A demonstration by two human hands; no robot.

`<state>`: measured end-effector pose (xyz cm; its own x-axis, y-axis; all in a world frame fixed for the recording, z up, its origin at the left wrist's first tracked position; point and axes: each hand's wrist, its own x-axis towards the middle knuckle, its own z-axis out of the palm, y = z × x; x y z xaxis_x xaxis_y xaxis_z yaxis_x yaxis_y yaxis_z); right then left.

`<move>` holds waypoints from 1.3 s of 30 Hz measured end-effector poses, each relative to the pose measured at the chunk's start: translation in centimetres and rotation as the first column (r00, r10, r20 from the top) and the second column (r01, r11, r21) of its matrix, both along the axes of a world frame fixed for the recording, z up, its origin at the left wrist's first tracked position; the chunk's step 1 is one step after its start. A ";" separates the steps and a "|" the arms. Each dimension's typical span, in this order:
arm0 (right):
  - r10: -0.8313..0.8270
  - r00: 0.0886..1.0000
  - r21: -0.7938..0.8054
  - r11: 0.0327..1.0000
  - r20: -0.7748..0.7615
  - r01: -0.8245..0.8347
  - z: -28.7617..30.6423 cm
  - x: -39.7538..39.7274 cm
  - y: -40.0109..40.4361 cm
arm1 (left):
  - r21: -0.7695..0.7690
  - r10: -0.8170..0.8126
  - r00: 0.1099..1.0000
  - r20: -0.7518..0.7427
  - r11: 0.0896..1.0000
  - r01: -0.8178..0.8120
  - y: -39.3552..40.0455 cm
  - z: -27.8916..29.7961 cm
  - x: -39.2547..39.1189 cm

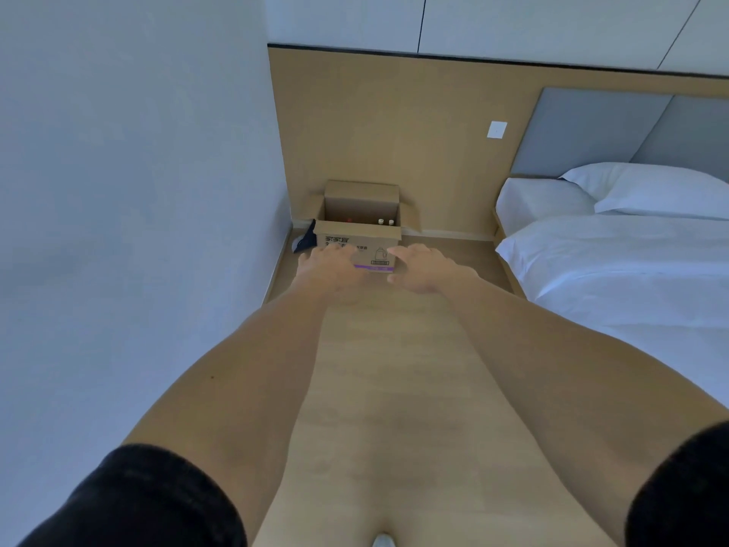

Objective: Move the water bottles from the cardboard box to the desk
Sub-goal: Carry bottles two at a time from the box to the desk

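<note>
Brown open-topped cardboard box (361, 230) sits on the wooden floor (394, 369) in the corner, straight ahead of both outstretched hands. White-capped water bottles (385, 222) stand upright inside, right of centre, nearer the right hand (418, 266). Left hand (327, 266) likewise spread, empty.

Only the small caps of the water bottles (385, 221) show above the open brown cardboard box (357, 240) rim, their bodies hidden inside.
</note>
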<state>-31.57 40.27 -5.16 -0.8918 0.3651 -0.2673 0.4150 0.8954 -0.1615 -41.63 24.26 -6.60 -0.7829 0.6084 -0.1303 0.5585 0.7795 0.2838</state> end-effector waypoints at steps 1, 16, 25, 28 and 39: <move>0.000 1.000 -0.004 1.000 -0.003 0.000 0.0 -1.2 1.2 | 0.008 0.017 1.000 0.004 1.000 -0.017 1.3 0.2 -1.1; -0.040 0.999 -0.064 0.997 0.011 0.041 -2.1 -18.5 12.0 | 0.033 0.090 0.994 0.069 0.995 -0.092 12.0 -1.3 -17.5; -0.117 0.992 -0.080 0.989 0.053 0.121 -2.2 -32.1 16.4 | -0.031 -0.018 0.991 0.130 0.999 0.022 16.9 -2.4 -32.9; -0.136 0.989 -0.075 0.987 0.056 0.140 -2.1 -36.1 17.5 | 0.011 0.004 0.989 0.146 1.000 -0.006 17.8 -2.5 -37.3; -0.146 0.988 -0.085 0.985 0.051 0.150 -4.2 -47.3 23.5 | -0.029 -0.012 0.984 0.176 0.999 0.017 23.9 -5.2 -49.5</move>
